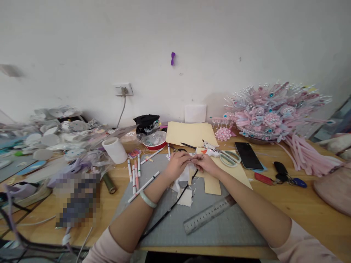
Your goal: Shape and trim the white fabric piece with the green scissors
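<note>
My left hand (178,163) and my right hand (204,163) meet over the grey cutting mat (156,226), fingers closed and fingertips together. Whatever is pinched between them is too small and hidden to make out. A thin black cord (178,201) runs from beneath my right hand down to the mat's lower left. Below the hands lie a white scrap with a jagged edge (185,197) and a cut piece of cream card (212,185). Close to my right hand are scissors (230,158) with pale handles. A steel ruler (207,214) rests at an angle between my forearms.
Several markers (144,187) and a white cylinder (114,150) are on the left. Cream sheets (189,133) lie behind the hands. A phone (248,156), keys (282,174) and a pink beaded headdress (268,113) stand right. White and clear craft parts (52,135) crowd the far left.
</note>
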Demonstrator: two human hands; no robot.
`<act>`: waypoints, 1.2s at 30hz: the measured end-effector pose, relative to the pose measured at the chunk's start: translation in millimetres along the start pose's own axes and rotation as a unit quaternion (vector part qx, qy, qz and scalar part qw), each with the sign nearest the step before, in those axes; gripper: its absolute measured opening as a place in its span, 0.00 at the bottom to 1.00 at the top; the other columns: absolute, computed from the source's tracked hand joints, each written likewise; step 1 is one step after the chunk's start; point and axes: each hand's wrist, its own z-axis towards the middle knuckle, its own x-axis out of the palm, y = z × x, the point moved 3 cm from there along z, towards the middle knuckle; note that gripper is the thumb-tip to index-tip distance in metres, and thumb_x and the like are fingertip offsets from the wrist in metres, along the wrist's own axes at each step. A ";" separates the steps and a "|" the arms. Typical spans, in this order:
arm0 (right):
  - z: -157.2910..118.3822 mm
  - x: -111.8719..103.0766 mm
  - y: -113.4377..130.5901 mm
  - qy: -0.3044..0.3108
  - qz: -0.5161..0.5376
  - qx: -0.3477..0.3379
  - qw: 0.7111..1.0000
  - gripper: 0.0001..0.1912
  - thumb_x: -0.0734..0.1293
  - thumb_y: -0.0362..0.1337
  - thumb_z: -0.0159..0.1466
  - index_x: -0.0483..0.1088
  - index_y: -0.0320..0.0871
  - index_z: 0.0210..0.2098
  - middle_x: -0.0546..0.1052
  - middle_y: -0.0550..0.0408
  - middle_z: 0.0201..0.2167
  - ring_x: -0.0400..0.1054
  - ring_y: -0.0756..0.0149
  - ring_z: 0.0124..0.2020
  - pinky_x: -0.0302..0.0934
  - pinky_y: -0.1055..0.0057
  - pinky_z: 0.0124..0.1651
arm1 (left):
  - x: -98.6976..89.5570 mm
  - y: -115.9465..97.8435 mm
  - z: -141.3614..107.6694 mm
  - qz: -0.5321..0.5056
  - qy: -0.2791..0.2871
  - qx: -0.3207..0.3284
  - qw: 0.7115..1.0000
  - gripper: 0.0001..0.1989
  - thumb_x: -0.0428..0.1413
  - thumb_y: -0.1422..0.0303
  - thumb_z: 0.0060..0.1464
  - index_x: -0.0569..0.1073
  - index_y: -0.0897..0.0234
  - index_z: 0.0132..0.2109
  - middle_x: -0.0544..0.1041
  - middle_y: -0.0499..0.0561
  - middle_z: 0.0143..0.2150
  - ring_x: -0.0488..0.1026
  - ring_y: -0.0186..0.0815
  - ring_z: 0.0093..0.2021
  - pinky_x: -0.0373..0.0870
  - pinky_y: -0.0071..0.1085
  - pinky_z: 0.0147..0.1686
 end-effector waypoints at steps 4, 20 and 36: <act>-0.7 -0.5 -1.4 0.024 0.006 0.001 1.000 0.12 0.66 0.43 0.50 0.65 0.40 0.21 0.63 0.65 0.09 0.53 0.78 0.10 0.47 0.78 0.13 | -1.6 -0.8 2.7 -0.068 0.004 0.028 0.997 0.12 0.47 0.66 0.56 0.73 0.63 0.39 0.73 0.52 0.36 0.68 0.33 0.39 0.62 0.31 0.40; -1.8 -2.4 -3.2 0.059 0.190 0.039 0.979 0.13 0.58 0.41 0.51 0.69 0.39 0.27 0.69 0.57 0.19 0.60 0.74 0.16 0.50 0.77 0.15 | -2.7 -9.7 1.1 -0.012 0.047 -0.055 0.997 0.10 0.43 0.69 0.56 0.68 0.63 0.39 0.68 0.51 0.37 0.66 0.33 0.37 0.63 0.29 0.38; 0.5 -0.9 -5.7 0.041 0.055 -0.011 0.998 0.12 0.65 0.43 0.54 0.68 0.40 0.23 0.65 0.63 0.11 0.56 0.77 0.12 0.49 0.79 0.14 | -4.8 -11.4 1.0 -0.061 0.038 -0.043 0.996 0.09 0.47 0.68 0.54 0.69 0.63 0.40 0.70 0.53 0.39 0.67 0.34 0.41 0.64 0.31 0.43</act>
